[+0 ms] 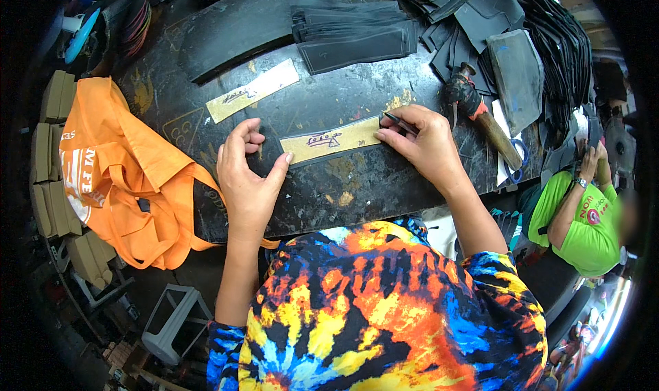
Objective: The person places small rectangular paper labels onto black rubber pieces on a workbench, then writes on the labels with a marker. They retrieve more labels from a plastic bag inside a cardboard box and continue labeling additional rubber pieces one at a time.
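A tan cardboard strip (329,141) lies on a black sheet piece (271,156) on the dark worktable (357,185). My left hand (246,175) presses the strip's left end with its thumb, the fingers curled on the black piece. My right hand (424,142) rests on the strip's right end and grips a thin dark pen-like tool (399,122), its tip at the strip's upper right corner.
A second tan strip (252,90) lies further back. Stacks of black cut pieces (353,30) fill the far side. A wooden-handled tool (484,113) and scissors (516,163) lie right. An orange bag (120,171) hangs left. A person in green (583,219) sits right.
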Available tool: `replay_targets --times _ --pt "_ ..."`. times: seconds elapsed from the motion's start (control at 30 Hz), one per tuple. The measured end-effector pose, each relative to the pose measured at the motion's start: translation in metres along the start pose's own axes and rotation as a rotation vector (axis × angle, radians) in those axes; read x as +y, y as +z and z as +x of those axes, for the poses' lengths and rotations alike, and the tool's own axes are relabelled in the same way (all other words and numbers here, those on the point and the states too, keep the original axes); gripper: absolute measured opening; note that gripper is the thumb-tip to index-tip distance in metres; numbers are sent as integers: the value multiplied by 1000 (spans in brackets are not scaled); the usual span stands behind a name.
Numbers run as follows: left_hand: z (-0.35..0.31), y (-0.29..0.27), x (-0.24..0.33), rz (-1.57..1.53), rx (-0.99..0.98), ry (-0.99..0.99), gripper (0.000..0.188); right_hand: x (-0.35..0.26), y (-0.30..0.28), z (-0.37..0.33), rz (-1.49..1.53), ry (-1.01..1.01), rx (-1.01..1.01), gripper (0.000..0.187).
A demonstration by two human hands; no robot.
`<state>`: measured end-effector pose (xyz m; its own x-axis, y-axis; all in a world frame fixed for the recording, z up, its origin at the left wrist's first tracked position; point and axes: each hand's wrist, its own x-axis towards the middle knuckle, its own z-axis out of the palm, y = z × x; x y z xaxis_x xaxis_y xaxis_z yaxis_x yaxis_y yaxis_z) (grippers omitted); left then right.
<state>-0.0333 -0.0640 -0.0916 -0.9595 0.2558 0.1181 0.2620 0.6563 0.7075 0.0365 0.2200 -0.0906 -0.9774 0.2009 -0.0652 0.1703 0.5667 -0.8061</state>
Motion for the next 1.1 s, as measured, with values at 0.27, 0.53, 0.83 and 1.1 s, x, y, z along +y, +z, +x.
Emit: replay_targets --times 0.27,0.53,0.83,1.1 --pt "1 1 -2 3 26 17 66 2 5 -1 33 -43 22 35" --pt "-1 4 -8 -21 51 49 63 1 1 -1 -79 -121 -50 42" --pt "-5 8 -19 -26 82 141 53 19 -38 7 441 52 138 20" --pt "-5 9 -19 -52 97 126 47 27 -56 6 479 40 204 19"
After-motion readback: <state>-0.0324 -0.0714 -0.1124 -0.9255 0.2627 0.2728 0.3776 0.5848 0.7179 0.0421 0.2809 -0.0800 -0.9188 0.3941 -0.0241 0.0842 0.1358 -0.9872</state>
